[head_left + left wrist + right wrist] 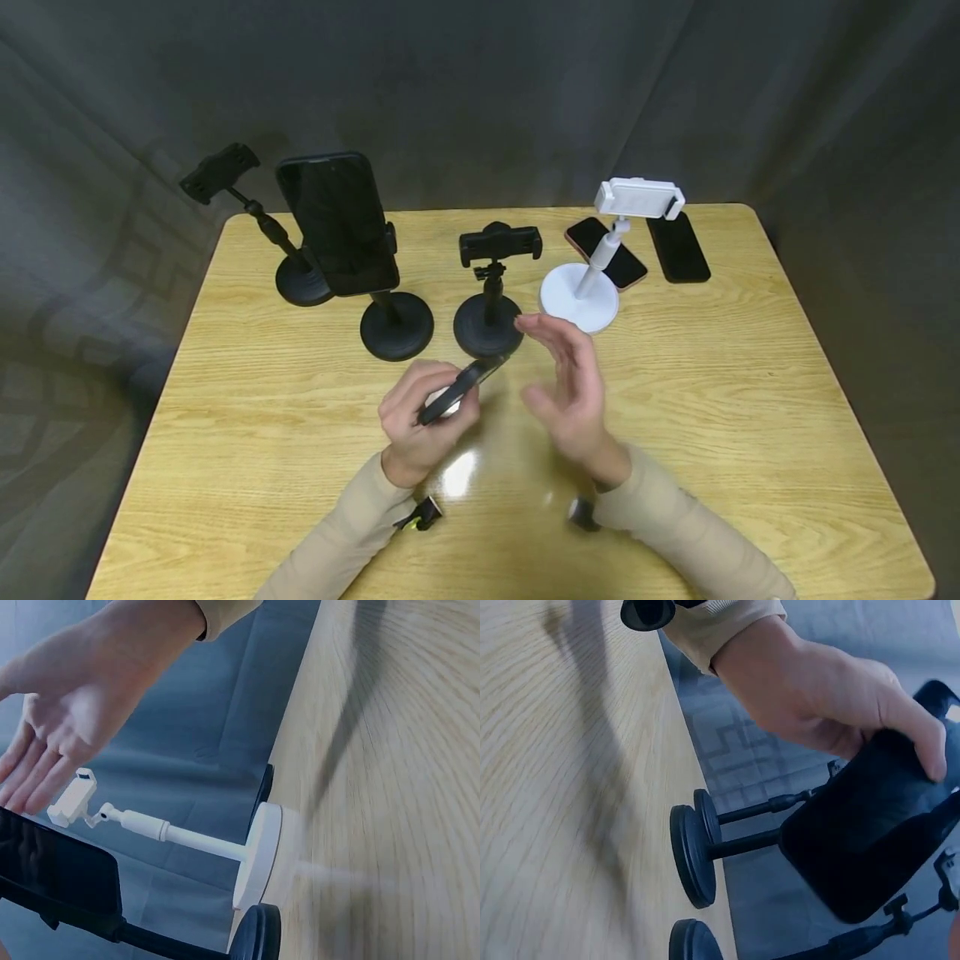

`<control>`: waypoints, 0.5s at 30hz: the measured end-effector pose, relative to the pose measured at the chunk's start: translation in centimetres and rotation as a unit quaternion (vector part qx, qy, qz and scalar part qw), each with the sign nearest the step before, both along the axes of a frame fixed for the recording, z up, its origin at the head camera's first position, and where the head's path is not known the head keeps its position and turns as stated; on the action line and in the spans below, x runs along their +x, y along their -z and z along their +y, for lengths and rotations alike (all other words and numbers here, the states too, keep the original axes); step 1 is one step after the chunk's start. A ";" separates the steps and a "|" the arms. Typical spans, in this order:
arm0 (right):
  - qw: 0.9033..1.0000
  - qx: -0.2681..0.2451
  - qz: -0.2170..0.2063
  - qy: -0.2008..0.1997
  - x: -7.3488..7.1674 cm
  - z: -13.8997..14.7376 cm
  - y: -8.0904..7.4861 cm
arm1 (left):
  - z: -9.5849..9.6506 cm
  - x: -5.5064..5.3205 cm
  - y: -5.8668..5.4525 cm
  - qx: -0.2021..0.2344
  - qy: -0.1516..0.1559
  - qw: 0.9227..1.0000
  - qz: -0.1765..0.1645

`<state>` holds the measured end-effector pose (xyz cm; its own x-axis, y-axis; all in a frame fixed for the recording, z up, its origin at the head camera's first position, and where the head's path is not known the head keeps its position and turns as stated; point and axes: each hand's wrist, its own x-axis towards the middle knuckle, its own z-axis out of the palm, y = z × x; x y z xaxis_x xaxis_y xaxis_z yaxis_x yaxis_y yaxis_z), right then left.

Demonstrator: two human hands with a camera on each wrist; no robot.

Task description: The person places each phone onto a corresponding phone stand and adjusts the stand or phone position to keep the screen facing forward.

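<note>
On the near side of the middle black stand (492,287), above the wooden table (720,417), the left hand (423,408) pinches a dark flat phone (462,388), seen nearly edge-on; the right hand (576,396) is spread just nearer and to the right, thumb apart from the fingers, gripping nothing. To the stand's left, a second black stand (396,327) bears a tilted large phone (341,227); to its right is a white stand (579,302). Farther back lie a third black stand (302,282) to its left, and a red-edged phone (628,267) and black phone (680,252) to its right. Dark curtain (487,100) hangs beyond it.
</note>
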<state>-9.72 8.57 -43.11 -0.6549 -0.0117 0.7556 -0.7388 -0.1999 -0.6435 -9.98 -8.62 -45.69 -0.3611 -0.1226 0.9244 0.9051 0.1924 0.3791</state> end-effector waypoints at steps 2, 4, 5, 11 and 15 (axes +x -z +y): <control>1.000 0.018 0.019 -0.003 0.1 -0.4 -0.2 | 0.2 -0.1 0.1 0.006 -0.005 1.000 -0.009; 0.999 0.039 0.037 -0.005 0.1 -0.8 -0.3 | 0.3 -0.1 0.2 0.009 -0.007 1.000 -0.014; 0.998 0.050 0.044 -0.005 0.1 -1.0 -0.4 | 0.4 -0.2 0.2 0.010 -0.008 1.000 -0.016; 0.993 0.104 0.063 0.009 0.4 -2.2 -1.0 | 0.8 -0.4 0.6 0.010 -0.003 1.000 -0.026; 0.990 0.126 0.061 0.019 0.4 -2.5 -1.1 | 1.0 -0.6 0.7 0.012 0.004 0.999 -0.033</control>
